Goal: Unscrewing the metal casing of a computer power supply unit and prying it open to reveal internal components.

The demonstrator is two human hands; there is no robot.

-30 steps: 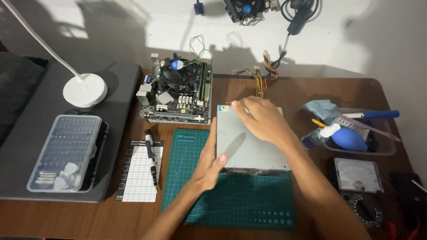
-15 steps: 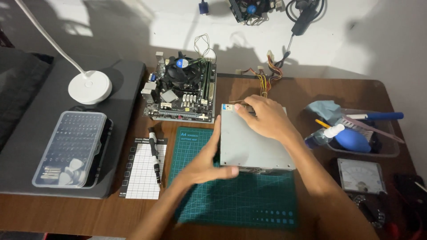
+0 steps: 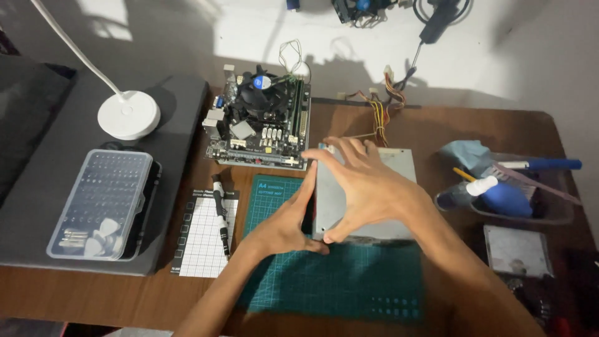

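A grey metal power supply box (image 3: 399, 163) lies on a green cutting mat (image 3: 349, 281) in the middle of the brown desk. My left hand (image 3: 284, 228) presses against the box's left side, thumb along its edge. From the right, my right hand (image 3: 368, 187) covers the box's top. Its fingers are spread toward the far left corner and its thumb hooks the near edge. Together the two hands grip the box, and much of its top is hidden under my right hand. A bundle of coloured wires (image 3: 380, 115) leads from the box's far side.
A motherboard with a fan (image 3: 262, 125) sits behind the mat. Left of the mat are a black screwdriver (image 3: 219, 206) on a white grid pad (image 3: 206, 240), a clear bit case (image 3: 100, 203) and a white lamp base (image 3: 128, 115). At right stand a tray with a blue blower (image 3: 505, 200) and a bare drive (image 3: 516, 249).
My right hand has slid from the box's far edge toward me and spread over its top, thumb now at the near edge. My left hand stays on the left side.
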